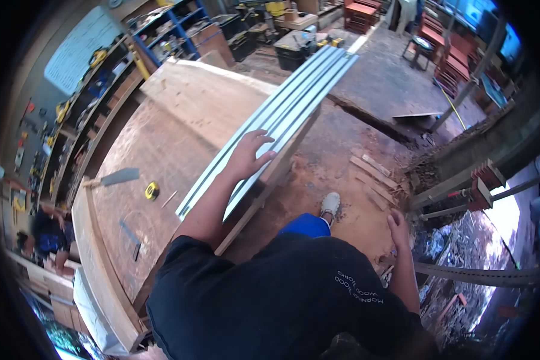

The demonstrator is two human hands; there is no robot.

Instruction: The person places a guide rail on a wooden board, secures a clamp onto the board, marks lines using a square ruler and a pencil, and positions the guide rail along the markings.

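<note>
My left hand (249,157) is over a long, pale metal rail (282,111) with dark lengthwise grooves, its fingers spread. It seems to rest on the rail, though the palm side is hidden. The rail lies along the edge of a wooden worktable (120,222) and runs past its far end. At my other side, low and away from the table, hangs my right hand (397,228), loosely open with nothing visible in it. A yellow and black tape measure (152,191), a thin stick like a pencil (169,199) and a handsaw (120,176) lie left of the rail.
A broad wooden board (204,99) lies across the table's far part. Another person (51,234) is at the far left. Wood offcuts (375,177) lie on the floor to the right, near clamps (480,192). Tool-filled shelves (96,114) and stacked reddish furniture (447,54) stand farther off.
</note>
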